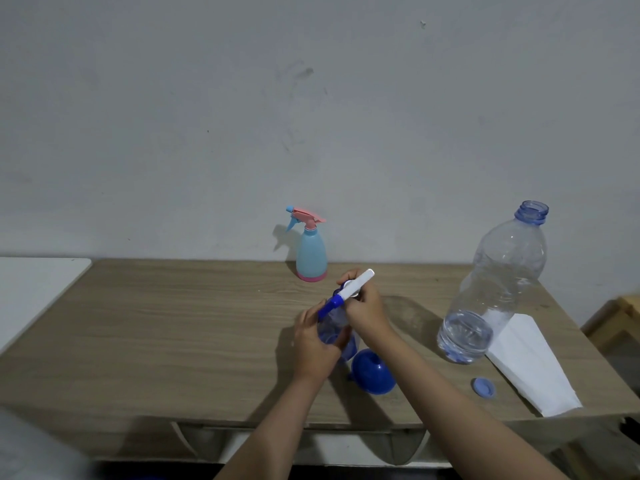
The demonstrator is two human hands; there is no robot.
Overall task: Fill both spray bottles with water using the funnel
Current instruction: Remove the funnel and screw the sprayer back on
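**Head view: both hands on the clear spray bottle at mid-table**

Head camera looks down on a wooden table [173,323] set against a grey wall [242,98]. At the middle of the table the left hand [317,344] wraps its curled fingers round the body of a clear spray bottle [332,332], which stands on the tabletop. Over that bottle's neck the right hand [365,306] grips the white-and-blue spray head [349,289], fingers curled round it; the head lies tilted, its white end pointing up and away from the person. Whether the head is seated on the neck cannot be told.

Just beside the clear spray bottle, on its near right, a blue funnel [374,374] lies on the table. Behind the bottle, near the wall, a light-blue spray bottle [311,254] with a pink base and pink-and-blue trigger stands upright. Well to the right stands a large clear water bottle [491,292], uncapped, with a little water at its bottom. Its blue cap [483,387] lies on the table nearer the person, next to a folded white paper [533,368].
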